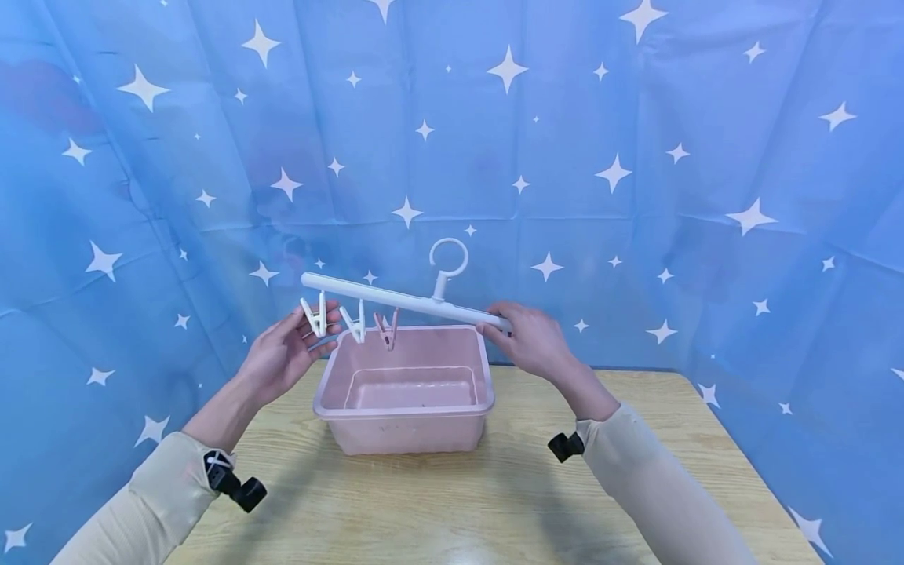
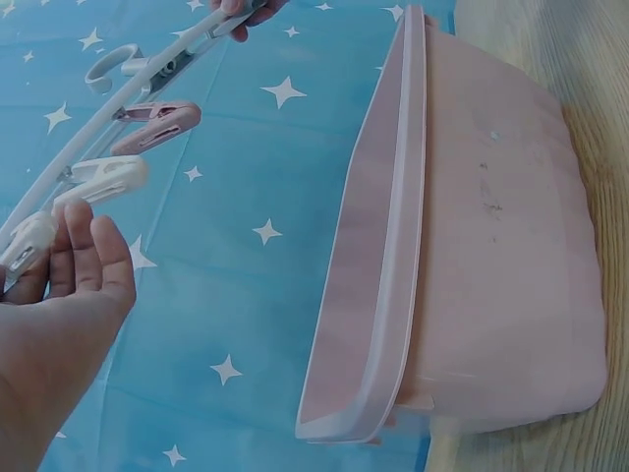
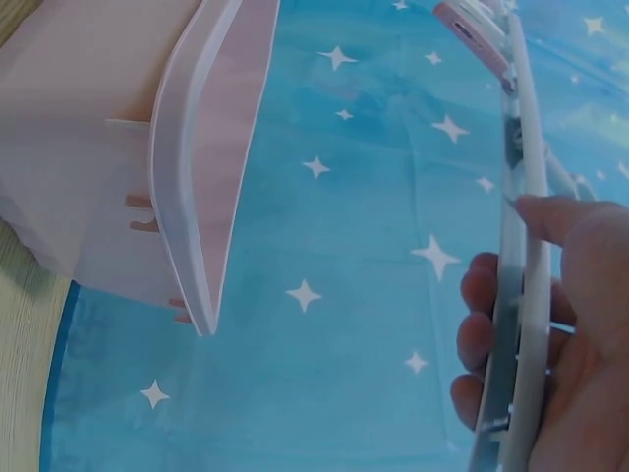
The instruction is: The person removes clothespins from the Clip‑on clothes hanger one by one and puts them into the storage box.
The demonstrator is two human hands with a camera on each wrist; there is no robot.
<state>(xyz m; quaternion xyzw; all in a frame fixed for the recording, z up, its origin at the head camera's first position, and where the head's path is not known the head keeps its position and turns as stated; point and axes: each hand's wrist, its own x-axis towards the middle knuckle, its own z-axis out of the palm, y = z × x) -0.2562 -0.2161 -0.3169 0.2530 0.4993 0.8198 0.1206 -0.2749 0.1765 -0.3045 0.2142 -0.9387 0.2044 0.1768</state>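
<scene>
My right hand (image 1: 530, 333) grips the right end of a white clothes hanger (image 1: 402, 300), fingers on one side and thumb on the other. The hanger tilts, its left end higher, above a pink plastic basin (image 1: 406, 433). From its left half hang an end white clip (image 1: 315, 318), a second white clip (image 1: 355, 322) and a pink clip (image 1: 387, 328). My left hand (image 1: 282, 353) is at the end clip, palm turned up. Its fingers (image 2: 86, 251) extend loosely beside that clip; the thumb is mostly hidden in the left wrist view.
The basin stands on a light wooden table (image 1: 452, 502), near its back edge. Behind the table hangs a blue curtain (image 1: 593, 102) printed with white stars. A ring hook (image 1: 449, 257) sticks up from the hanger's bar.
</scene>
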